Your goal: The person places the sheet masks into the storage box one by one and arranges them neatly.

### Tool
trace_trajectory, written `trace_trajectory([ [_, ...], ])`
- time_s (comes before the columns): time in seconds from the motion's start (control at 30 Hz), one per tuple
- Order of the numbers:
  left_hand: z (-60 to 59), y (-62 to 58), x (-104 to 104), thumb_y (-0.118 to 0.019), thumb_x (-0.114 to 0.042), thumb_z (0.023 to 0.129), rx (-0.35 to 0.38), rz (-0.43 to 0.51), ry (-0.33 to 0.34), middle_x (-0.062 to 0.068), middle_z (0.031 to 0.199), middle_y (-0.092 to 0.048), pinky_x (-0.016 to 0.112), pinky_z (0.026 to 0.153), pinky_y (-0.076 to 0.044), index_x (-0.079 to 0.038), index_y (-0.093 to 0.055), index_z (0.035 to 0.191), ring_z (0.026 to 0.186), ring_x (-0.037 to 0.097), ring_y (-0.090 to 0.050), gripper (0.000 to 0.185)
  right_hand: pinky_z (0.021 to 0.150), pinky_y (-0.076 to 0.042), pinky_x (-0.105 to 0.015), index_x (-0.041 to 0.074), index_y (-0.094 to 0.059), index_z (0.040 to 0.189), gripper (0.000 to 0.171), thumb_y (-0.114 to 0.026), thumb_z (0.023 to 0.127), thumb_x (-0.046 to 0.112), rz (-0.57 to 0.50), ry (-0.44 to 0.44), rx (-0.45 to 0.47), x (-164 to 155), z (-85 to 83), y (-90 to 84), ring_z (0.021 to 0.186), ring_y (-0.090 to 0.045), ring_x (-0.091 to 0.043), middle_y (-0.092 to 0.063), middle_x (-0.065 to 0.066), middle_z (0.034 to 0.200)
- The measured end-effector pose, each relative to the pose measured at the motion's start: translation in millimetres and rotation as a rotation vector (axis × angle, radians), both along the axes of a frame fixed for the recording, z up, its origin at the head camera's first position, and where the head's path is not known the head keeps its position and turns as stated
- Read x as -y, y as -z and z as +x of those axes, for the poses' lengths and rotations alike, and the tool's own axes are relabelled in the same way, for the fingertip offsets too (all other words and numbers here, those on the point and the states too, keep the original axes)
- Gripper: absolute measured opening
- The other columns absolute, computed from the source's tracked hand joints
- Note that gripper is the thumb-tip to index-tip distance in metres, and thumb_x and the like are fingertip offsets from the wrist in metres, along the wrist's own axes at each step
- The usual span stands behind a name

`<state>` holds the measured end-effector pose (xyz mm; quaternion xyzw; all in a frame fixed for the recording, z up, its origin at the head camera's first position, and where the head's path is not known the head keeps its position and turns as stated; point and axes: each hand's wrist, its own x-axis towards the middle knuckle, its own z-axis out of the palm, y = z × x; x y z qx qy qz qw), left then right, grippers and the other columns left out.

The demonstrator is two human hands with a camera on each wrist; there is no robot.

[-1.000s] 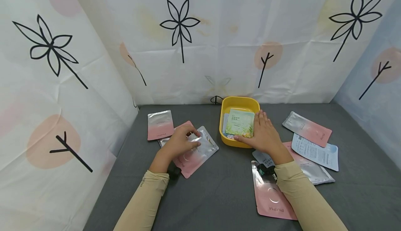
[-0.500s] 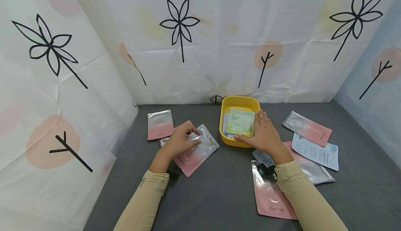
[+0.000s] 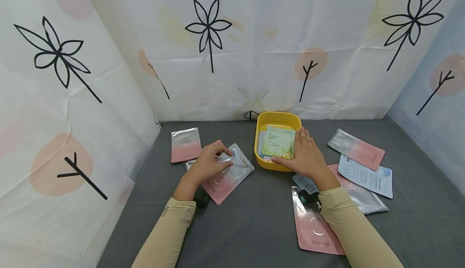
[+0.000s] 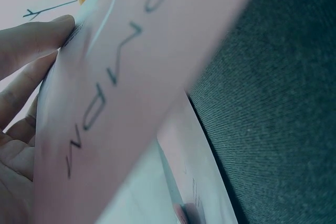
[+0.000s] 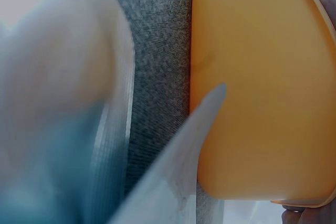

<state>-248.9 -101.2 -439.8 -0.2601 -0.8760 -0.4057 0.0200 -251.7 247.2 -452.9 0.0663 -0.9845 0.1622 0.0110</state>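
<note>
Across the grey bench (image 3: 254, 219), walled on three sides by white cloth printed with black flowers (image 3: 208, 30), flat sachets lie scattered around a yellow tub (image 3: 277, 119) that stands near the back, about midway across.

Largest among the loose things is a pink sachet (image 3: 313, 225) lettered PMPM, lying near the front edge with its inner side tucked under the person's right sleeve (image 3: 354, 229). Farther right, a pale blue printed sachet (image 3: 367, 177) overlaps a silver one (image 3: 365, 199), and a silver-and-pink sachet (image 3: 356, 149) lies behind them. At the left rear another silver-and-pink sachet (image 3: 186, 144) lies flat, apart from the rest.

Left of the tub, the left hand (image 3: 208, 165) rests on a silver-and-pink PMPM sachet (image 3: 232, 175); its fingers (image 3: 226, 151) curl over the silver end with the thumb against the face, pinching it. The left wrist view shows the pink lettered end raised off the bench, with more sachets underneath.

Inside the tub a green-and-white sachet (image 3: 279, 142) lies on top of others, tilted against the near wall. The right hand (image 3: 305, 155) lies on the tub's right side, fingers (image 3: 301, 137) straight and together along the sachet's right edge, thumb (image 3: 277, 161) at the near rim under its lower corner; whether it grips or only touches the sachet cannot be told.
</note>
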Motion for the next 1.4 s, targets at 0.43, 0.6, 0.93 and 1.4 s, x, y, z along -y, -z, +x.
trace_trajectory([
  [0.43,0.5,-3.8,-1,-0.086,-0.006,0.088,-0.014,0.02,-0.008,0.003,0.098,-0.067,0.047,0.097,-0.057,-0.008,-0.079,0.109,0.104,0.023,-0.065,0.022,0.132,-0.01,-0.063,-0.013,-0.005,0.165,0.142,-0.055,0.083,0.092,-0.005,-0.001,-0.001,1,0.8,-0.8,0.164,-0.003,-0.05,0.003,-0.031,0.175],
  [0.6,1.1,-5.5,-2,-0.085,-0.006,0.088,-0.034,0.029,-0.019,0.004,0.1,-0.07,0.047,0.096,-0.058,-0.008,-0.079,0.107,0.101,0.024,-0.065,0.02,0.132,-0.01,-0.064,-0.013,-0.005,0.165,0.142,-0.055,0.083,0.092,-0.006,0.003,-0.002,1,1.1,-0.7,0.164,-0.004,-0.05,0.003,-0.031,0.175],
  [0.93,2.1,-8.1,-3,-0.085,-0.005,0.088,-0.058,0.04,-0.031,0.005,0.103,-0.072,0.048,0.096,-0.059,-0.007,-0.079,0.106,0.1,0.024,-0.067,0.018,0.132,-0.011,-0.064,-0.012,-0.005,0.165,0.142,-0.054,0.083,0.093,-0.004,0.004,-0.004,1,1.0,-0.7,0.163,-0.004,-0.051,0.002,-0.032,0.175],
  [1.4,3.6,-10.2,-4,-0.084,-0.005,0.09,-0.075,0.055,-0.033,0.006,0.106,-0.072,0.046,0.093,-0.059,-0.007,-0.079,0.107,0.095,0.023,-0.063,0.018,0.132,-0.01,-0.063,-0.012,-0.004,0.165,0.142,-0.054,0.083,0.093,-0.011,-0.001,-0.001,0,1.1,-0.5,0.164,-0.003,-0.049,0.003,-0.031,0.175],
])
